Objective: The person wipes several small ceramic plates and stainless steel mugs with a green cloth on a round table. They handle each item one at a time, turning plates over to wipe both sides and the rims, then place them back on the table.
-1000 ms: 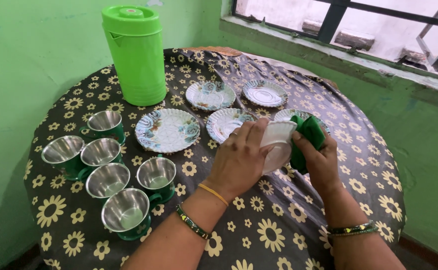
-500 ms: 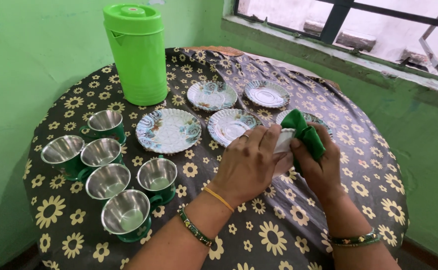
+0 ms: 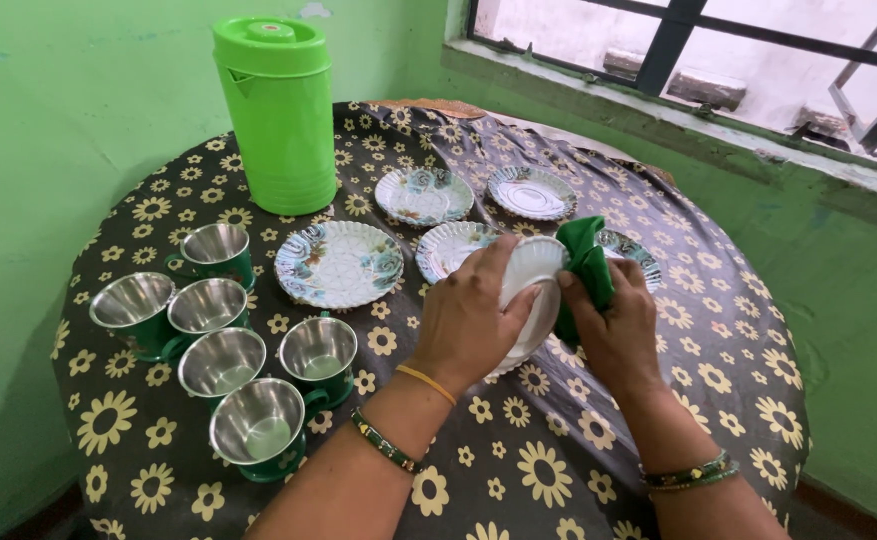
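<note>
I am holding a small white saucer [image 3: 530,300] up on its edge over the round table [image 3: 658,400], near the middle. My left hand [image 3: 468,325] is wrapping around its back and gripping it. My right hand [image 3: 613,325] is closing on a soft green cloth [image 3: 583,265] and pressing it against the rim. I think I am wiping. Next I should turn the smooth, wavy-edged saucer slowly.

Left hand [image 3: 468,325]: bare, no rings visible.
Left wrist: thin orange-yellow bangle; further up the forearm, dark green bangle with gold flecks.
Right hand [image 3: 613,335]: bare.
Right wrist: stacked bangles in green and gold.
Sleeves: forearms uncovered throughout.
</note>
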